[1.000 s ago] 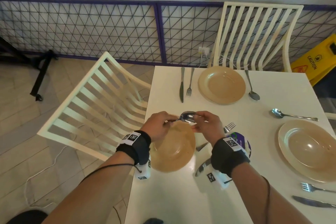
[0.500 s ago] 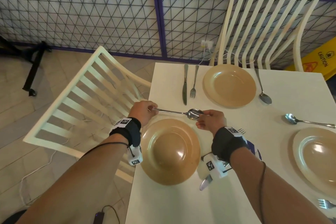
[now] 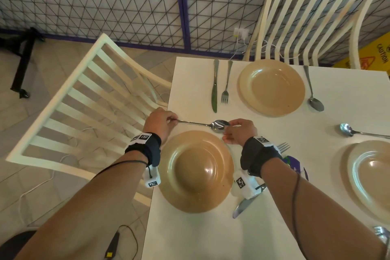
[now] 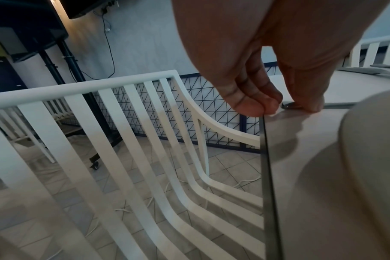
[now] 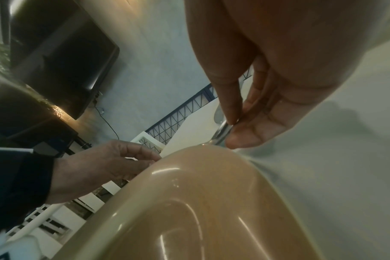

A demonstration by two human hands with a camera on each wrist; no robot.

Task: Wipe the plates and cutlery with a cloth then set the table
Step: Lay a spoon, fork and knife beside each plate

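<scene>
Cream slatted chairs (image 3: 88, 112) stand on a pale tiled floor (image 3: 38, 74) beside the white table (image 3: 211, 236). Behind runs a purple-framed wire mesh fence (image 3: 105, 2), with a yellow caution sign (image 3: 375, 57) at the right.

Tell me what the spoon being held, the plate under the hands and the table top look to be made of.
Spoon: polished metal, likely stainless steel; its bowl mirrors the light.
Plate: glazed ceramic or possibly melamine; tan and glossy, with sharp highlights and faint speckles.
Table top: smooth white laminate or painted board, with a dark thin edge in the left wrist view; core not visible.
</scene>
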